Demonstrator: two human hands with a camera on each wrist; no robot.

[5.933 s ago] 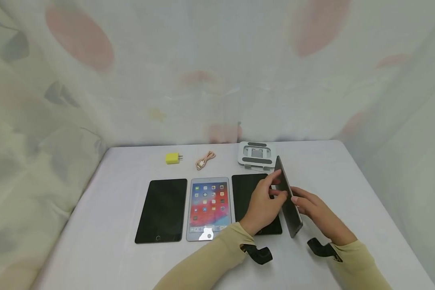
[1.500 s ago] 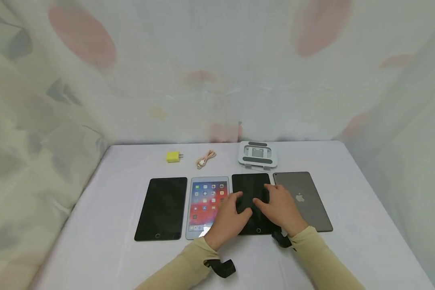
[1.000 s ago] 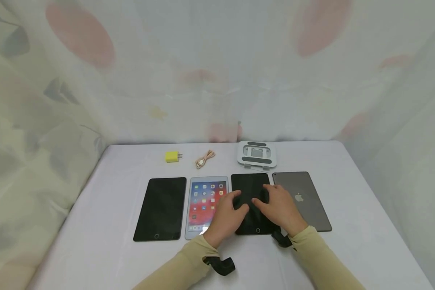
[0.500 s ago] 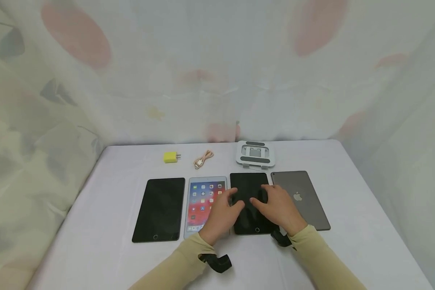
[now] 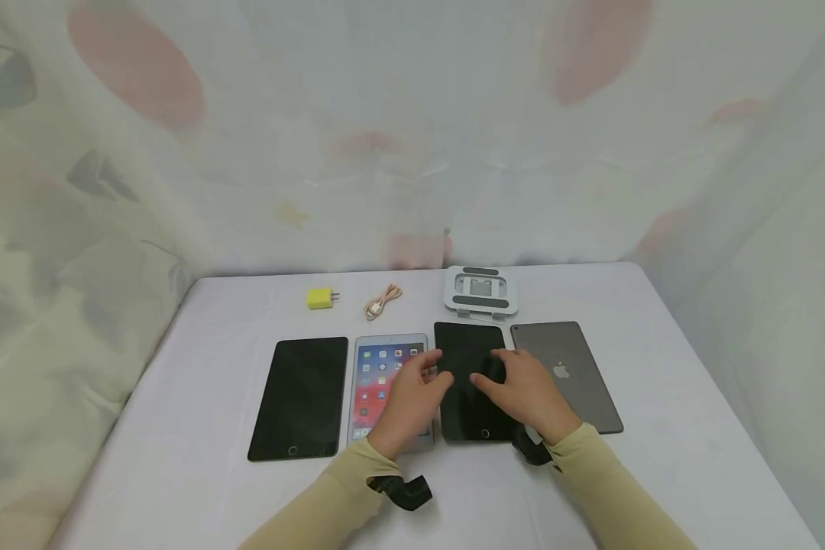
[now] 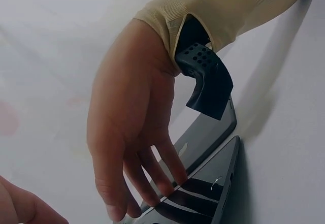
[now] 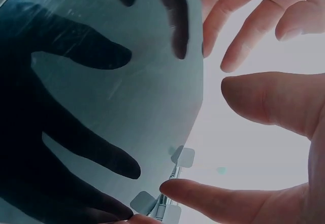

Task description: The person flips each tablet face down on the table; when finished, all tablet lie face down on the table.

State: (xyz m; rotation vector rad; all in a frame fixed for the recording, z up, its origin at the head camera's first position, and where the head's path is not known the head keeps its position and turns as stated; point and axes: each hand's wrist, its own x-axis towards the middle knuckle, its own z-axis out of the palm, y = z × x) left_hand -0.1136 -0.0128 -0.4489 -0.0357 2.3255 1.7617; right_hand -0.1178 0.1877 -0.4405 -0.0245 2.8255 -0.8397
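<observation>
In the head view my left hand (image 5: 409, 397) has its fingertips at the left edge of a black-screened tablet (image 5: 464, 405), which appears slightly raised on that side. My right hand (image 5: 532, 389) is over the tablet's right side, thumb and fingers spread. The left wrist view shows the right hand (image 6: 132, 102) with its fingers reaching down to the tablet's (image 6: 210, 183) far edge. Up close in the right wrist view, the glossy tablet (image 7: 152, 102) mirrors the right hand's fingers. A left finger meets its edge there; how far the left fingers reach beneath is hidden.
Left of the hands lie a white tablet (image 5: 371, 382) with a lit screen and another black tablet (image 5: 299, 401). On the right a grey tablet (image 5: 567, 370) is face down. Behind are a yellow charger (image 5: 319, 298), a coiled cable (image 5: 383, 302) and a folded stand (image 5: 481, 292).
The grey tablet, earlier held upright between both hands, now lies face down. Both hands have moved to the neighbouring black tablet; its left side has risen slightly in the last half second.
</observation>
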